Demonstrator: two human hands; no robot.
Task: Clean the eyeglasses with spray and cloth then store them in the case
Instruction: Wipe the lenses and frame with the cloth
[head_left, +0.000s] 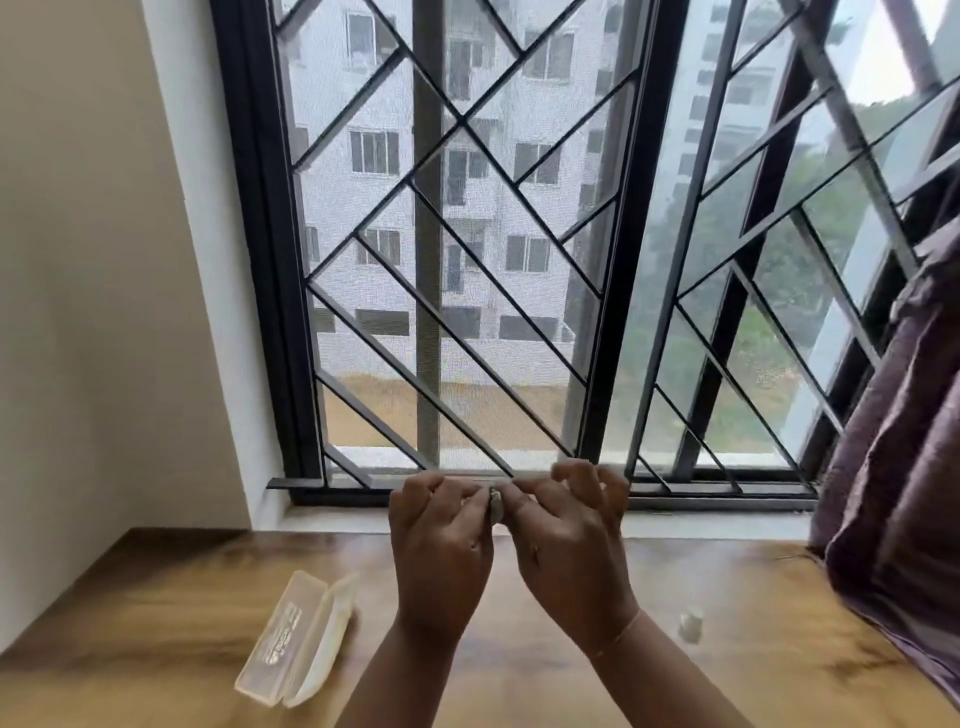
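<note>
Hands over the bench (156, 597): I see left hand (441, 540) and right hand (569, 545) pinching one small grey item (496, 506) in their fingers, too blurred to name. Clear case (291, 642) lies open, left.

Nothing legible — the print on the case (297, 643) is too blurred.

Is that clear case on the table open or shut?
Open: the case lies on the table with its two halves spread side by side. Blur hides its inside.
</note>
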